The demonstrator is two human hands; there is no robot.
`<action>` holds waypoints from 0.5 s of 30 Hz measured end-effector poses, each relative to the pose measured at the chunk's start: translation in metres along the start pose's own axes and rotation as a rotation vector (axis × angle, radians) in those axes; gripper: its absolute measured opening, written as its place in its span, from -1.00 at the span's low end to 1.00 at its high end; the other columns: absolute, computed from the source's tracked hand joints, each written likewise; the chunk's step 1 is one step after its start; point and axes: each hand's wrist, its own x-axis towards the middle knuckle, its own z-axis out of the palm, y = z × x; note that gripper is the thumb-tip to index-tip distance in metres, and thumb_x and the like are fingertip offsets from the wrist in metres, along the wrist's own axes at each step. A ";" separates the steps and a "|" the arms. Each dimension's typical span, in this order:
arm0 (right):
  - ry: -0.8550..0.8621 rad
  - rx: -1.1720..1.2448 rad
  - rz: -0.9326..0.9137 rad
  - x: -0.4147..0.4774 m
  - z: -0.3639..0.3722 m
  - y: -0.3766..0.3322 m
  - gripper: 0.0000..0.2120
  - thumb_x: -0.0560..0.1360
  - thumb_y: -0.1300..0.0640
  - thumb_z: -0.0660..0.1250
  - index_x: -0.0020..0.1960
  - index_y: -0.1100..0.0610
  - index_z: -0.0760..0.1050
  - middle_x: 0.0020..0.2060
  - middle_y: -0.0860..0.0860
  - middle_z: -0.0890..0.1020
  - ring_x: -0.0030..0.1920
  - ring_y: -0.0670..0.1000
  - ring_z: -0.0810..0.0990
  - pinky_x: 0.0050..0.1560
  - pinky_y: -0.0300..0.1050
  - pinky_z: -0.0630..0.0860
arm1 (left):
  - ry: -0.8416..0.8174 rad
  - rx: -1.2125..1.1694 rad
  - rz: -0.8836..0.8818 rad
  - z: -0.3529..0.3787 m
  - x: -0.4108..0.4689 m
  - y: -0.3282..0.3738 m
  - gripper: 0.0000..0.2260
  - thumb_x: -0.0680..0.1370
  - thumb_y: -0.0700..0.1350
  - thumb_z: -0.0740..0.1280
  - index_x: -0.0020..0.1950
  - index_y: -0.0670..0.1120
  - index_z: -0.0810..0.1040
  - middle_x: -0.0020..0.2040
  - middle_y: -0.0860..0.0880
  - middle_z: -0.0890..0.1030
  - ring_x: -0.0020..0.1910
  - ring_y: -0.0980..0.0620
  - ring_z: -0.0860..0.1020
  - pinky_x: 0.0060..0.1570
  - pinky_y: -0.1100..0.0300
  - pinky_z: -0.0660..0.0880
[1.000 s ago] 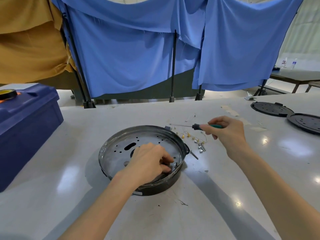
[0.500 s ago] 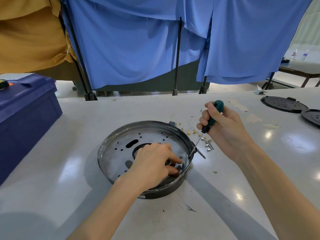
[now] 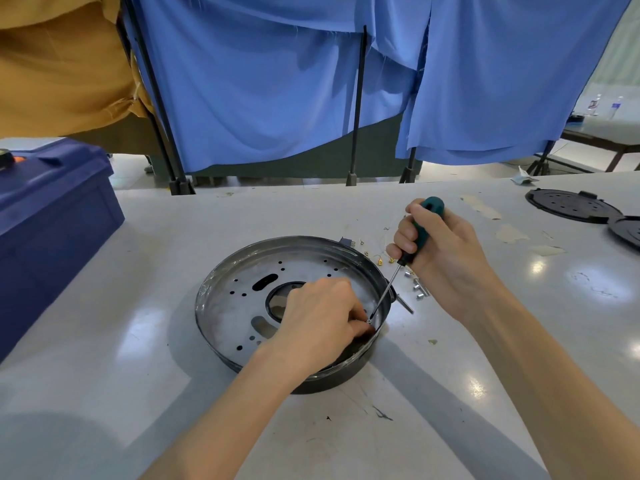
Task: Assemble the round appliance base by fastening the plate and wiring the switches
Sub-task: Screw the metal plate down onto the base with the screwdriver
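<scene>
A round dark appliance base [image 3: 214, 292] lies on the grey table, with a perforated metal plate [image 3: 242, 292] inside it. My left hand [image 3: 318, 313] reaches into the base at its right side, fingertips pinched together on something small near the rim; a screw there is too small to make out. My right hand [image 3: 440, 251] grips a green-handled screwdriver [image 3: 420, 230], held nearly upright and tilted. Its thin shaft slants down-left, and the tip [image 3: 370, 321] meets my left fingertips.
Small brass terminals [image 3: 381, 259] and silver screws [image 3: 419, 289] lie on the table right of the base. Two black round covers [image 3: 571, 206] sit at the far right. A blue plastic box [image 3: 52, 216] stands at the left. Blue cloth screens hang behind the table.
My right hand swung the screwdriver from lying level above the table to nearly upright and brought its tip down to my left fingertips inside the base. My left hand stayed in place.
</scene>
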 end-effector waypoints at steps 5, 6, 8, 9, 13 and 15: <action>-0.032 -0.043 -0.002 -0.002 0.006 0.000 -0.88 0.62 0.28 0.18 -0.10 0.18 0.37 -0.42 0.05 0.34 -0.42 0.01 0.31 -0.33 -0.08 0.41 | 0.003 0.000 -0.003 0.000 0.002 0.003 -0.82 0.53 0.06 0.34 -0.08 -0.02 0.66 -0.05 0.04 0.59 -0.04 -0.07 0.51 -0.30 0.14 0.17; -0.046 -0.058 -0.007 -0.003 0.007 -0.001 -0.87 0.62 0.28 0.18 -0.11 0.18 0.37 -0.43 0.05 0.34 -0.42 0.02 0.30 -0.33 -0.08 0.40 | 0.001 0.000 -0.006 0.001 0.002 0.003 -0.83 0.53 0.05 0.34 -0.08 -0.02 0.65 -0.05 0.05 0.59 -0.04 -0.07 0.52 -0.30 0.13 0.18; -0.091 -0.099 -0.019 -0.004 0.011 -0.003 -0.87 0.62 0.27 0.18 -0.11 0.19 0.36 -0.42 0.06 0.33 -0.43 0.02 0.28 -0.34 -0.09 0.39 | 0.003 0.006 -0.012 0.002 0.002 0.005 -0.83 0.52 0.04 0.35 -0.10 -0.04 0.63 -0.09 0.03 0.60 -0.06 -0.07 0.53 -0.32 0.13 0.21; -0.118 -0.125 -0.026 -0.004 0.013 -0.004 -0.87 0.63 0.26 0.18 -0.11 0.19 0.36 -0.43 0.06 0.33 -0.43 0.02 0.27 -0.34 -0.09 0.39 | 0.006 0.013 -0.014 0.002 0.003 0.005 -0.83 0.51 0.04 0.35 -0.10 -0.05 0.62 -0.10 0.02 0.60 -0.06 -0.08 0.54 -0.31 0.14 0.23; -0.198 -0.256 -0.091 -0.006 0.024 -0.005 -0.85 0.65 0.10 0.17 -0.04 0.17 0.32 -0.45 0.05 0.35 -0.45 0.04 0.25 -0.37 -0.07 0.37 | 0.006 0.034 -0.012 0.003 0.005 0.008 -0.83 0.53 0.07 0.36 -0.03 -0.02 0.60 -0.06 0.04 0.61 -0.05 -0.07 0.55 -0.25 0.13 0.28; -0.222 -0.305 -0.118 -0.008 0.028 -0.004 -0.78 0.62 0.00 0.16 -0.01 0.17 0.26 -0.45 0.05 0.37 -0.44 0.05 0.27 -0.37 -0.06 0.37 | -0.007 0.023 -0.013 0.002 0.005 0.008 -0.88 0.54 0.02 0.37 -0.03 0.01 0.63 -0.06 0.03 0.61 -0.05 -0.08 0.55 -0.25 0.13 0.30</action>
